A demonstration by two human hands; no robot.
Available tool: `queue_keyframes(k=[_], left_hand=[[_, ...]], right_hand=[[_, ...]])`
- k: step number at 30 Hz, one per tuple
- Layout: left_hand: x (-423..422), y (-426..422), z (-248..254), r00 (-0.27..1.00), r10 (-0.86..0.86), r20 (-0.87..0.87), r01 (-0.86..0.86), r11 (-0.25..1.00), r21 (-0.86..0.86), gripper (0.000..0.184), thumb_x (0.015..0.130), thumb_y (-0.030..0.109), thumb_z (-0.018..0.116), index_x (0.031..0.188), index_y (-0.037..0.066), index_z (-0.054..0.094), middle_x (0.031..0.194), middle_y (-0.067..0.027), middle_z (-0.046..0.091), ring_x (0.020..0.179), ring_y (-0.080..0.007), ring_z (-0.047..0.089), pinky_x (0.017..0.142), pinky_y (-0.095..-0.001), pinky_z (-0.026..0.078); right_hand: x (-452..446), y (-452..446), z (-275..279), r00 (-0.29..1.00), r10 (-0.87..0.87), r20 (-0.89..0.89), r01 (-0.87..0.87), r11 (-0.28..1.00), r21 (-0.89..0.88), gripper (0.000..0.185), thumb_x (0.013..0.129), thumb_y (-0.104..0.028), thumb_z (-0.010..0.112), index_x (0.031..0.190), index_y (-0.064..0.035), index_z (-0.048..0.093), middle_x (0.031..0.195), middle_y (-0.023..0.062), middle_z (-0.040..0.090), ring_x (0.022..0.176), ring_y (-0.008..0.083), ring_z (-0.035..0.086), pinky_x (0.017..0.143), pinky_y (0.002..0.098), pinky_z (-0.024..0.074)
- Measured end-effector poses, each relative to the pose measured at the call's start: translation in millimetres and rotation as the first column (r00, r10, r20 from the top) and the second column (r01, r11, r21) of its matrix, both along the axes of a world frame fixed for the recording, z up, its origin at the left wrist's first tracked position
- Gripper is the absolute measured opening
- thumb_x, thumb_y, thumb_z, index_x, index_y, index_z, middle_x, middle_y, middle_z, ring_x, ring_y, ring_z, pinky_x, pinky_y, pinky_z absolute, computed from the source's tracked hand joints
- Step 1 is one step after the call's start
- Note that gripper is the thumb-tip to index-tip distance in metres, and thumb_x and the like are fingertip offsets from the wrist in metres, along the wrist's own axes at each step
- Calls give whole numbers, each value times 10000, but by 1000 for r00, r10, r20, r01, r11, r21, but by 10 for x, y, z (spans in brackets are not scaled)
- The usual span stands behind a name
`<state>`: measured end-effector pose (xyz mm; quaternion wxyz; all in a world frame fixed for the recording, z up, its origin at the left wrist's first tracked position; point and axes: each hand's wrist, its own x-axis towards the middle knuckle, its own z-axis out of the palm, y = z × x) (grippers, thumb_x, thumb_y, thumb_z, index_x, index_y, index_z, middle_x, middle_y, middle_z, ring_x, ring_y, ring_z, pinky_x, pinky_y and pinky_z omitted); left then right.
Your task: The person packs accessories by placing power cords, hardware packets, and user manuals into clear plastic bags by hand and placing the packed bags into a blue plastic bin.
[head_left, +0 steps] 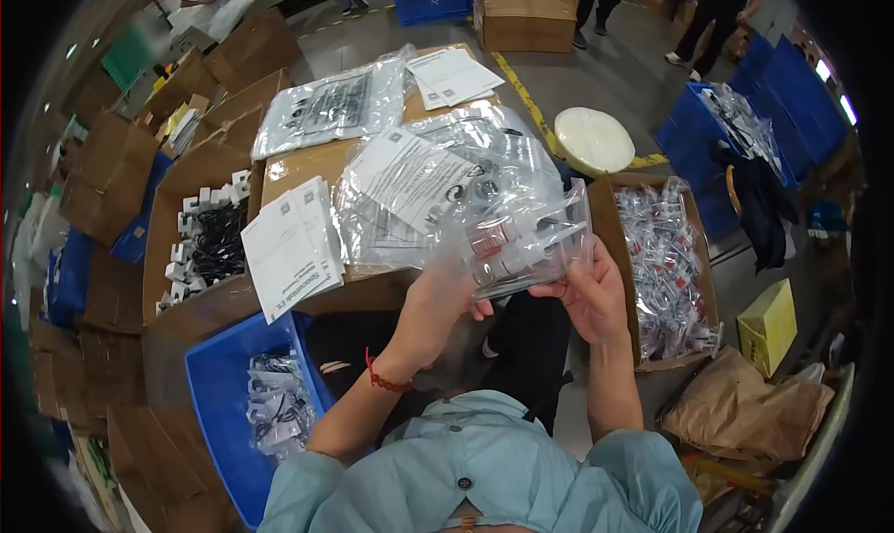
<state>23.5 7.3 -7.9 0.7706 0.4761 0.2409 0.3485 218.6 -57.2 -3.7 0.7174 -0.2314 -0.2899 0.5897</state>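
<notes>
A clear plastic bag (549, 240) with transparent and reddish parts inside is held up in front of me, over the near edge of the carton work surface. My left hand (433, 300) is closed on its left end, the fingertips partly hidden and blurred. At the lower right corner, my right hand (596, 296) pinches the bag between thumb and fingers. Just beyond the bag lies a pile of clear bags (391, 235) with a printed sheet (414, 175) on top. A stack of printed leaflets (296, 249) sits left of the pile.
An open carton (703, 296) of small bagged parts stands on the right. To the left is a carton of black cables with white plugs (209, 230). A blue bin (223, 375) sits below it. Beyond are a round cream stool (594, 140), blue crates and people standing.
</notes>
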Motion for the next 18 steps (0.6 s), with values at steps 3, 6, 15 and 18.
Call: queue_keyframes(k=[3, 6, 15, 18], left_hand=[[-158, 23, -7, 999, 24, 37, -28, 994, 109, 326, 857, 106, 488, 1150, 2, 390, 937, -78, 543, 701, -141, 534, 616, -235, 432], [-248, 57, -3, 997, 56, 56, -61, 994, 92, 297, 854, 89, 488, 1126, -3, 413, 943, -86, 550, 705, -148, 541, 609, -236, 434], [-287, 76, 61, 985, 139, 103, -155, 973, 171, 251, 828, 76, 525, 1051, -30, 483, 960, -115, 560, 793, -181, 562, 681, -244, 444], [-322, 154, 29, 973, 229, 34, -174, 627, 759, 174, 801, 65, 546, 947, -30, 549, 954, -127, 566, 841, -196, 556, 722, -257, 437]], right_hand=[[-141, 56, 115, 953, -66, 294, 57, 998, 39, 281, 800, -57, 541, 1028, 6, 389, 998, 146, 532, 853, 219, 585, 709, 376, 531], [-189, 89, 169, 911, -68, 407, 66, 998, 19, 287, 784, -64, 571, 1006, -3, 399, 984, 147, 539, 864, 228, 582, 710, 375, 525], [-292, 46, 317, 986, 169, -9, -167, 965, -200, 547, 776, -175, 607, 1202, 25, 331, 970, 157, 553, 874, 214, 573, 735, 352, 489], [-224, -53, 335, 926, 291, -241, -356, 885, -298, 640, 754, -192, 622, 1249, 26, 278, 984, 149, 551, 870, 200, 572, 745, 336, 485]])
